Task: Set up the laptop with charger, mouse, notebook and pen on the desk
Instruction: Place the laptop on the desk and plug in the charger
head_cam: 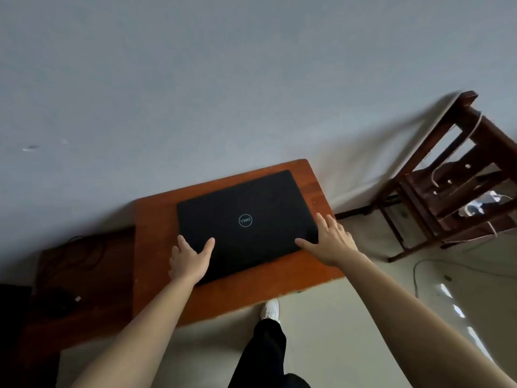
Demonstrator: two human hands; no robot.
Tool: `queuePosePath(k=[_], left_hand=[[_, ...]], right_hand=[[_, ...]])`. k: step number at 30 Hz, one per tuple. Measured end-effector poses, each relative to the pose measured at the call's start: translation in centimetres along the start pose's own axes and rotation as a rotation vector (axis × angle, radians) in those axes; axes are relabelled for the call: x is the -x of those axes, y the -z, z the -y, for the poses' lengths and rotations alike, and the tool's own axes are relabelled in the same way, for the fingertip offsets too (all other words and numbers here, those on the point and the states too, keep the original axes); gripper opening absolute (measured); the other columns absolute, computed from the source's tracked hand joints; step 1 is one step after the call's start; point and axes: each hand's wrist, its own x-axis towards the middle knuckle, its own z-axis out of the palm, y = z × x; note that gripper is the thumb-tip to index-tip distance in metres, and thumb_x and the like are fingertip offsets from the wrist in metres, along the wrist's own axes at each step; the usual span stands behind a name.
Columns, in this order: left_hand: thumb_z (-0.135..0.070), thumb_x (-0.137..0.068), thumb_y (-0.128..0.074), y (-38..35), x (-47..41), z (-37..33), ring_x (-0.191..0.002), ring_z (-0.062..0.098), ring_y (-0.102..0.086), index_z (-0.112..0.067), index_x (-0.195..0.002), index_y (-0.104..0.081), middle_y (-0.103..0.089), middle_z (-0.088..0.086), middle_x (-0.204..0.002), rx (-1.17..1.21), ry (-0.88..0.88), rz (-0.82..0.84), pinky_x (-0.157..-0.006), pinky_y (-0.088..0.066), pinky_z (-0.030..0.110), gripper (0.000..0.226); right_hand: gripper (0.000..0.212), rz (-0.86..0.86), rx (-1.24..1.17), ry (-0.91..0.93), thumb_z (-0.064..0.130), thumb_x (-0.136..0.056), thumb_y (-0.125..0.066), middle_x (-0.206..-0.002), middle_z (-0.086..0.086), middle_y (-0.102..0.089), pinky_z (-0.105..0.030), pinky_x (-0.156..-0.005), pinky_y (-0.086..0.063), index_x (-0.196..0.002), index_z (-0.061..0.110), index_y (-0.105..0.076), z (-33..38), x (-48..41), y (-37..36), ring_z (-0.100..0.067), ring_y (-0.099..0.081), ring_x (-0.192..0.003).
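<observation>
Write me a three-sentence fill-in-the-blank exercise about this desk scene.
The left hand and the right hand both touch the ____.
It lies on the desk with its lid ____.
The shoe on the floor is coloured ____.
Missing: laptop; closed; white.

Head view | your left hand (190, 261) hides the near-left corner of the laptop (246, 219) | dark cables (86, 247) at left too dim to identify | blurred chair (489, 135) cut off at right edge
</observation>
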Motion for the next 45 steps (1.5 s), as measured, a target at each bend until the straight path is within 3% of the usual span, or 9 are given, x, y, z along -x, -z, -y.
queuePosePath(k=[6,10,17,27,29,33,38,41,45], left_hand=[[-0.074,-0.084,-0.053,-2.0,-5.6,-4.3,-0.151,0.038,-0.011,-0.025,-0.159,0.003,-0.005,0.014,-0.166,0.149,0.237,-0.012,-0.117,-0.019,0.062,0.106],[-0.071,-0.082,-0.059,-2.7,-7.7,-4.9,-0.149,0.038,-0.016,-0.022,-0.159,-0.001,-0.015,0.013,-0.165,0.207,0.361,-0.106,-0.116,-0.021,0.062,0.108],[-0.062,-0.078,-0.071,-3.5,-8.6,-4.3,-0.142,0.04,-0.03,-0.018,-0.155,-0.02,-0.028,0.017,-0.158,0.242,0.408,-0.194,-0.11,-0.032,0.061,0.102],[-0.069,-0.064,-0.079,-2.3,-9.8,-3.9,-0.134,0.039,-0.042,-0.014,-0.144,-0.042,-0.044,0.016,-0.148,0.414,0.641,-0.085,-0.106,-0.041,0.056,0.104],[-0.07,-0.063,-0.079,-2.6,-9.0,-4.1,-0.134,0.039,-0.042,-0.012,-0.143,-0.044,-0.045,0.015,-0.148,0.394,0.638,-0.037,-0.106,-0.042,0.055,0.104],[-0.068,-0.063,-0.081,-4.1,-6.6,-6.2,-0.135,0.039,-0.043,-0.012,-0.146,-0.041,-0.044,0.014,-0.15,0.408,0.562,0.066,-0.107,-0.042,0.056,0.107],[-0.068,-0.062,-0.08,-6.7,-2.9,-12.9,-0.132,0.039,-0.047,-0.013,-0.145,-0.041,-0.049,0.013,-0.145,0.379,0.349,0.181,-0.102,-0.047,0.055,0.107],[-0.062,-0.065,-0.079,-8.9,0.6,-18.2,-0.12,0.037,-0.057,-0.015,-0.14,-0.047,-0.057,0.011,-0.136,0.427,0.169,0.321,-0.097,-0.052,0.052,0.094],[-0.056,-0.07,-0.077,-12.1,5.9,-25.6,-0.11,0.035,-0.062,-0.017,-0.133,-0.058,-0.063,0.008,-0.129,0.431,0.052,0.637,-0.097,-0.052,0.052,0.076]], right_hand=[[0.106,0.11,-0.117,-0.086,0.081,-0.083,-0.049,-0.164,-0.01,-0.023,-0.051,-0.114,-0.035,-0.16,0.022,-0.008,2.1,-7.5,1.3,-0.033,-0.029,-0.148],[0.103,0.133,-0.288,-0.193,0.077,-0.083,-0.053,-0.159,-0.01,-0.032,-0.046,-0.104,-0.045,-0.159,0.02,-0.012,4.3,-10.7,0.8,-0.032,-0.042,-0.139],[0.095,-0.055,-0.416,-0.412,0.077,-0.08,-0.057,-0.149,-0.009,-0.04,-0.051,-0.106,-0.041,-0.151,0.018,-0.033,5.9,-12.0,-1.2,-0.032,-0.037,-0.136],[0.104,0.187,-0.537,-0.538,0.065,-0.061,-0.083,-0.133,-0.008,-0.056,-0.051,-0.099,-0.052,-0.143,0.017,-0.041,3.4,-13.9,0.3,-0.033,-0.055,-0.121],[0.096,0.197,-0.63,-0.567,0.058,-0.06,-0.089,-0.121,-0.004,-0.062,-0.049,-0.092,-0.056,-0.135,0.016,-0.047,2.1,-13.0,0.4,-0.03,-0.062,-0.109],[0.079,0.176,-0.797,-0.633,0.046,-0.06,-0.093,-0.097,0.001,-0.064,-0.035,-0.063,-0.056,-0.121,0.015,-0.054,-2.1,-10.3,1.8,-0.022,-0.066,-0.085],[0.074,0.033,-0.998,-0.771,0.047,-0.065,-0.089,-0.112,-0.008,-0.066,-0.049,-0.086,-0.06,-0.122,0.016,-0.054,-9.4,-4.7,4.4,-0.03,-0.068,-0.095],[0.068,-0.11,-1.19,-0.831,0.052,-0.066,-0.085,-0.103,-0.01,-0.072,-0.046,-0.08,-0.062,-0.116,0.013,-0.061,-14.9,0.6,6.4,-0.03,-0.073,-0.085],[0.058,-0.257,-1.564,-0.788,0.064,-0.074,-0.074,-0.098,-0.007,-0.079,-0.038,-0.072,-0.062,-0.11,0.019,-0.074,-22.8,8.6,8.4,-0.03,-0.076,-0.085]])
